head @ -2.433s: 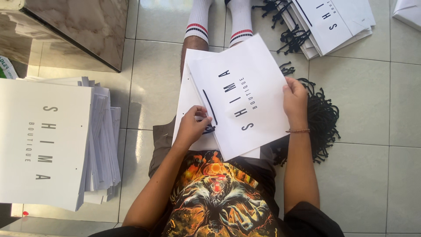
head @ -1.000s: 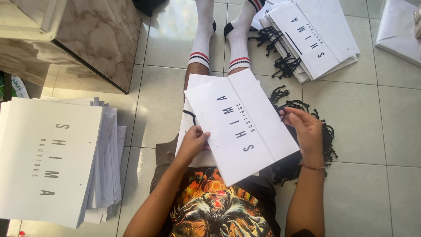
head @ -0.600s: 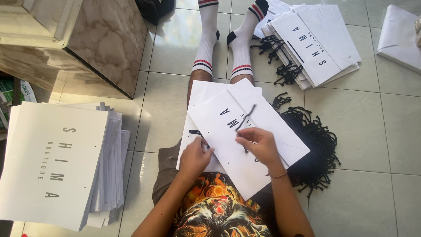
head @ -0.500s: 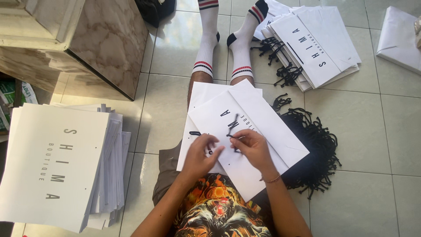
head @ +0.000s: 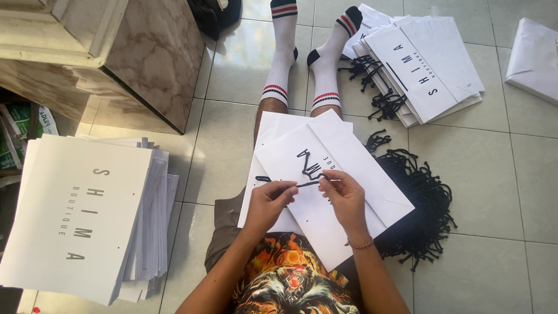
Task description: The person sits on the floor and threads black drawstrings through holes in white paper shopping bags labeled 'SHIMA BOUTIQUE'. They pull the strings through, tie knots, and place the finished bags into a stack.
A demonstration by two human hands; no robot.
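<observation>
Both hands (head: 267, 200) (head: 344, 195) pinch black cord (head: 306, 174) over white bag (head: 349, 180); cord pile (head: 424, 203) right, seemingly loose.

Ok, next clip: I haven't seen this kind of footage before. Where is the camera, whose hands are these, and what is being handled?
There is one view, from a camera worn on the person's head, looking down at their lap as they sit on a tiled floor. The left hand and right hand are their own, and both pinch a black cord over a flat white paper bag lying on their legs. A pile of black cords lies to the right of the lap. One stack of flat white bags lies at left, and another stack with cords lies beside the socked feet.
</observation>
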